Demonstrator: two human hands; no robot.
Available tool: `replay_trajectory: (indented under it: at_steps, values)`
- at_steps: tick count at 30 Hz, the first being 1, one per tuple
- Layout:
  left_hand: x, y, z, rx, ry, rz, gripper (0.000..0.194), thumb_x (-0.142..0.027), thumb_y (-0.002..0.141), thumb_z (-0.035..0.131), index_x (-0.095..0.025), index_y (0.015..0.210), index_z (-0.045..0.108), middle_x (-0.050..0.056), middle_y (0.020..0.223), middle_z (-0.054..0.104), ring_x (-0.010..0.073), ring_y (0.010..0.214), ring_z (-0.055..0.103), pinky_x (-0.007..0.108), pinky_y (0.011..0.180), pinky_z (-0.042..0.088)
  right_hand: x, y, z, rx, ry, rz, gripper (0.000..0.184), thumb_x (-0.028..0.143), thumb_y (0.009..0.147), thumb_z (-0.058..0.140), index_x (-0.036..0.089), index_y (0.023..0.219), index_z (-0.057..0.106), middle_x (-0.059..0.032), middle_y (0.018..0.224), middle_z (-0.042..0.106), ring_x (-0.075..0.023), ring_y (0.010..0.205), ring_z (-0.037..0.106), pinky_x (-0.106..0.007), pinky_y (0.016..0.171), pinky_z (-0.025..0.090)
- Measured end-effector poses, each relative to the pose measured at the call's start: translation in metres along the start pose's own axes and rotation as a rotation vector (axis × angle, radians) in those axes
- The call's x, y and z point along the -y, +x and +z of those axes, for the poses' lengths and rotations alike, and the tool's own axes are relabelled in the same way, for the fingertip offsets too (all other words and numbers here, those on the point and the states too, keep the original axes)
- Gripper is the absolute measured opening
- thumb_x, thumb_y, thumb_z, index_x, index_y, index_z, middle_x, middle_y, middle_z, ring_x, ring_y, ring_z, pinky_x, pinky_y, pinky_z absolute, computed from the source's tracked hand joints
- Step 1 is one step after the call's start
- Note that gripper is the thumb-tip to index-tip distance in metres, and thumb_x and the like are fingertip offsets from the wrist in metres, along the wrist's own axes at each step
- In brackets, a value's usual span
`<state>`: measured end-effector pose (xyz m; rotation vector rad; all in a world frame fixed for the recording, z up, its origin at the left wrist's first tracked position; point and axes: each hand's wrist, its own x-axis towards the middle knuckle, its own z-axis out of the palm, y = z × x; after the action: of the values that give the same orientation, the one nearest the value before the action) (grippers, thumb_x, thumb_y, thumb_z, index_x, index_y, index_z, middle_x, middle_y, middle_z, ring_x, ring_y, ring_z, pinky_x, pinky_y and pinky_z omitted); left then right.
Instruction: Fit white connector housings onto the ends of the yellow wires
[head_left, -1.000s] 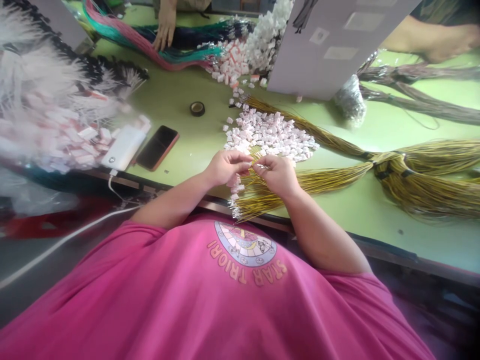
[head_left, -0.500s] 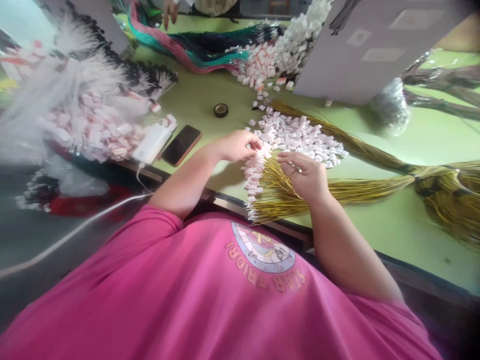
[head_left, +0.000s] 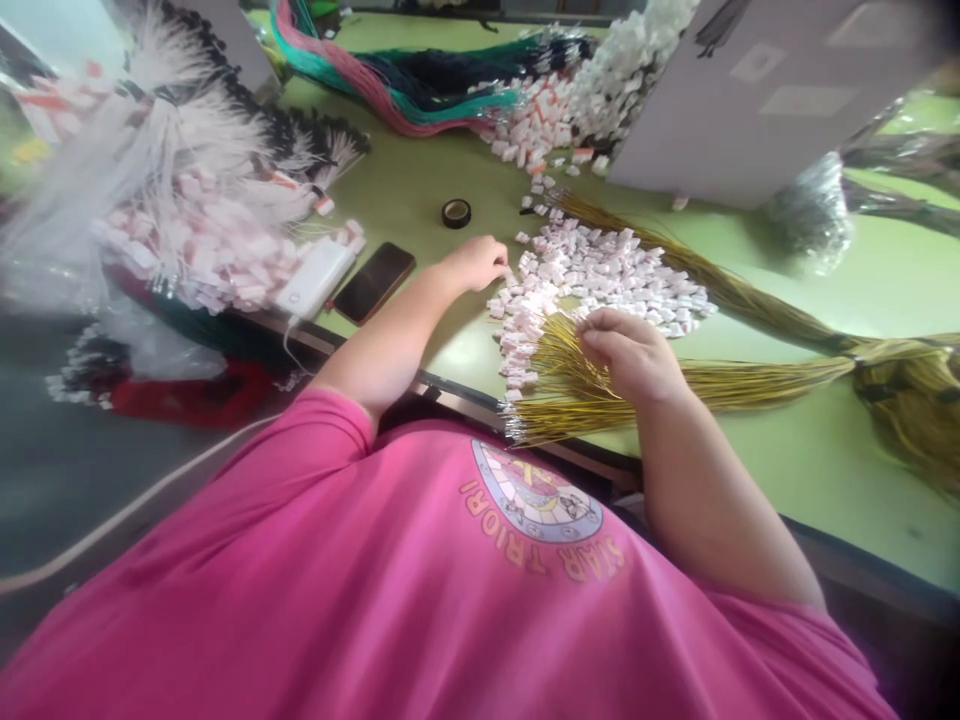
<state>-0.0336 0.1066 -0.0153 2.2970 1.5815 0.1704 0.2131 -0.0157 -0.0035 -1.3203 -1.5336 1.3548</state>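
Observation:
My left hand [head_left: 478, 263] is closed, its fingertips pinched at the left edge of a pile of small white connectors [head_left: 600, 265]. A tiny pale piece shows at those fingertips, too small to make out. My right hand [head_left: 637, 355] is closed in a pinch over a fanned bundle of yellow wires [head_left: 570, 415]; a wire seems to lie between thumb and forefinger, mostly hidden by the fingers. White connectors [head_left: 519, 350] sit in a row at the left ends of many wires. Bare silvery terminals [head_left: 513, 420] tip the nearest wires.
A phone [head_left: 373, 283], a white power bank [head_left: 315, 278] with a cable and a roll of black tape [head_left: 456, 212] lie left. White-wired connectors [head_left: 202, 240] heap beyond them. A grey panel [head_left: 690, 120] stands at the back right. Pink and green wires [head_left: 390, 100] lie at the back.
My left hand has moved away from the wire ends, up and left to the pile's edge. My right hand stays over the yellow wires. The whole view has shifted slightly.

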Motion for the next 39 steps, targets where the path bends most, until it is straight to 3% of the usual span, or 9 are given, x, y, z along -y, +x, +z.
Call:
replay_trajectory:
  at_steps: [4, 7, 12, 15, 18, 22, 26, 35, 39]
  values:
    - [0.004, -0.013, -0.018, 0.133, 0.054, -0.064, 0.036, -0.034, 0.074, 0.063, -0.018, 0.105, 0.068, 0.008, 0.106, 0.067, 0.0194, 0.09, 0.06, 0.027, 0.08, 0.043, -0.002, 0.001, 0.004, -0.071, 0.01, 0.045, 0.012, 0.023, 0.064, 0.062, 0.018, 0.075, 0.064, 0.0022, 0.055, 0.055, -0.0091, 0.049, 0.045, -0.024, 0.048, 0.032]
    - [0.005, -0.017, -0.018, 0.148, 0.045, -0.069, 0.043, -0.035, 0.072, 0.066, -0.02, 0.112, 0.065, 0.006, 0.113, 0.065, 0.0184, 0.093, 0.06, 0.025, 0.08, 0.043, 0.002, -0.001, 0.006, -0.123, -0.005, 0.026, 0.011, 0.022, 0.062, 0.062, 0.017, 0.071, 0.064, 0.0021, 0.054, 0.055, -0.0088, 0.047, 0.043, -0.024, 0.046, 0.03]
    - [-0.004, -0.021, -0.017, 0.102, -0.044, -0.075, 0.027, -0.021, 0.071, 0.065, -0.018, 0.098, 0.067, 0.006, 0.098, 0.067, 0.0166, 0.082, 0.059, 0.026, 0.074, 0.043, 0.012, -0.005, 0.009, -0.136, -0.034, 0.025, 0.009, 0.023, 0.062, 0.063, 0.016, 0.067, 0.062, 0.0042, 0.05, 0.049, -0.0066, 0.044, 0.036, -0.023, 0.045, 0.024]
    - [-0.022, -0.033, -0.027, -0.006, -0.233, -0.058, 0.023, -0.016, 0.07, 0.066, -0.016, 0.094, 0.065, 0.006, 0.092, 0.065, 0.0151, 0.079, 0.057, 0.027, 0.074, 0.043, 0.012, -0.005, 0.01, -0.12, -0.024, 0.049, 0.011, 0.026, 0.063, 0.063, 0.015, 0.065, 0.061, 0.0053, 0.046, 0.044, -0.006, 0.042, 0.032, -0.024, 0.044, 0.021]
    - [-0.048, -0.053, -0.032, -0.012, -0.589, 0.057, 0.019, -0.015, 0.074, 0.066, -0.014, 0.093, 0.063, 0.004, 0.085, 0.063, 0.0121, 0.077, 0.057, 0.026, 0.074, 0.044, 0.011, -0.005, 0.011, -0.12, -0.041, 0.029, 0.014, 0.029, 0.064, 0.063, 0.015, 0.065, 0.062, 0.0051, 0.047, 0.043, -0.0063, 0.044, 0.031, -0.024, 0.045, 0.02]
    - [-0.072, -0.075, -0.015, 0.098, -0.942, 0.118, 0.017, -0.018, 0.079, 0.064, -0.015, 0.096, 0.061, 0.001, 0.075, 0.061, 0.0085, 0.064, 0.056, 0.023, 0.062, 0.045, 0.013, -0.006, 0.012, -0.146, -0.121, -0.034, 0.018, 0.033, 0.067, 0.063, 0.014, 0.067, 0.064, 0.004, 0.051, 0.045, -0.0075, 0.05, 0.035, -0.024, 0.049, 0.026]
    - [-0.077, -0.083, 0.005, 0.152, -1.085, 0.069, 0.018, -0.022, 0.08, 0.066, -0.014, 0.095, 0.061, 0.001, 0.067, 0.06, 0.0078, 0.055, 0.056, 0.022, 0.053, 0.044, 0.016, -0.007, 0.014, -0.182, -0.205, -0.118, 0.021, 0.033, 0.07, 0.062, 0.015, 0.06, 0.058, 0.0046, 0.052, 0.039, -0.0079, 0.053, 0.034, -0.025, 0.052, 0.028]
    - [-0.082, -0.083, 0.008, 0.157, -1.136, -0.008, 0.018, -0.019, 0.079, 0.067, -0.012, 0.095, 0.063, 0.0, 0.067, 0.062, 0.0069, 0.055, 0.056, 0.024, 0.059, 0.048, 0.016, -0.01, 0.014, -0.219, -0.423, -0.224, 0.029, 0.033, 0.073, 0.057, 0.018, 0.052, 0.043, 0.0039, 0.051, 0.034, -0.0084, 0.054, 0.032, -0.025, 0.053, 0.026]
    - [-0.089, -0.085, 0.008, 0.14, -1.078, -0.022, 0.015, -0.016, 0.077, 0.068, -0.011, 0.091, 0.064, 0.0, 0.062, 0.061, 0.0081, 0.053, 0.056, 0.024, 0.056, 0.047, 0.012, -0.011, 0.018, -0.221, -0.491, -0.258, 0.023, 0.031, 0.073, 0.056, 0.018, 0.056, 0.05, 0.003, 0.051, 0.04, -0.0093, 0.054, 0.035, -0.025, 0.054, 0.028]
